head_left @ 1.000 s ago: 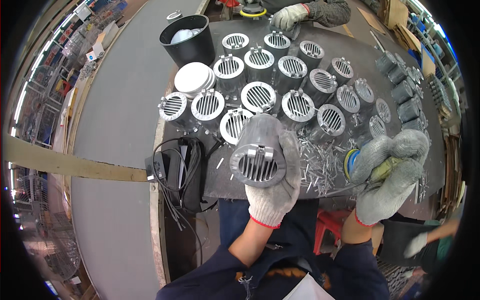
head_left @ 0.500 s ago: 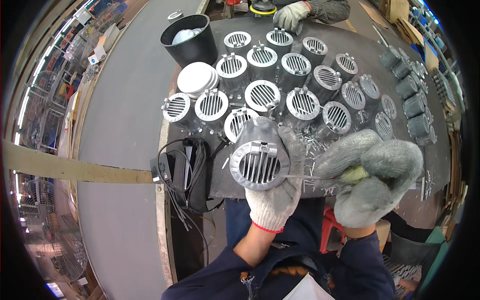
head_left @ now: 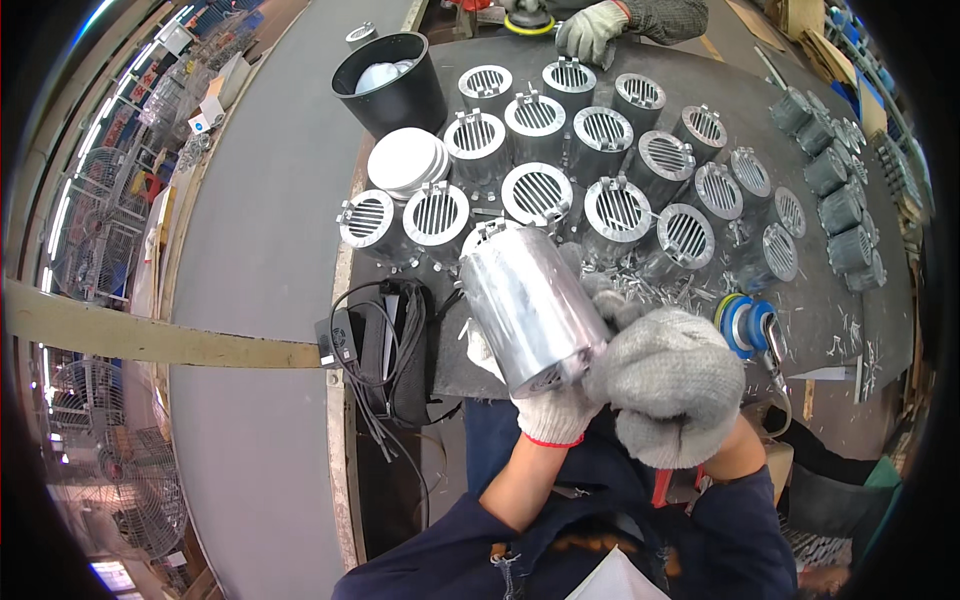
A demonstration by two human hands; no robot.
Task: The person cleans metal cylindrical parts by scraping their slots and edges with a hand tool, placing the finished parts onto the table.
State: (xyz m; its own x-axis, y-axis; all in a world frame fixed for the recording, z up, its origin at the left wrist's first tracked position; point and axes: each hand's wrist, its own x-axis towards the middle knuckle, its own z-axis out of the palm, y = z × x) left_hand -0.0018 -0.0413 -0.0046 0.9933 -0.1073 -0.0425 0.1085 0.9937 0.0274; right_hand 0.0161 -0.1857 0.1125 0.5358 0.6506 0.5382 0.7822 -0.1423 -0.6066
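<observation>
Holding a shiny metal cylinder (head_left: 535, 305) over a packed workbench (head_left: 715, 80)

So the bench is topped in dark grey, pretty scuffed, and covered in loose metal slivers (head_left: 650, 285), mostly toward the middle and right. To the left, a long grey surface (head_left: 250, 300) is bordered by a pale rail and crossed by a cream-coloured beam (head_left: 170, 330). Farther out, wire-caged fans (head_left: 130, 500) and cluttered shelving can be seen. A red stool (head_left: 663, 487) is half hidden below the bench. At the far edge, a yellow-rimmed tool (head_left: 528, 22) is seen beside a co-worker's gloved hand (head_left: 590, 35).

Containers: a black bucket (head_left: 400, 108) is parked at the far left corner, with some pale rounded pieces (head_left: 378, 75) inside. White discs (head_left: 405, 160) are stacked just in front of it. A crowd of upright cylinders (head_left: 600, 130) is spread across the middle, slotted tops facing up, and more are laid on their sides at the right (head_left: 845, 210). A black bag (head_left: 405, 345) is draped with cables; its contents can't be made out.

The cylinder is held tilted near the bench's front edge, cradled from below by the left hand (head_left: 555, 412), fingers wrapped around it. The right hand (head_left: 672, 385) is curled at its lower end; whether anything is gripped there can't be told. A blue round tool (head_left: 740, 325) is left lying to the right.
</observation>
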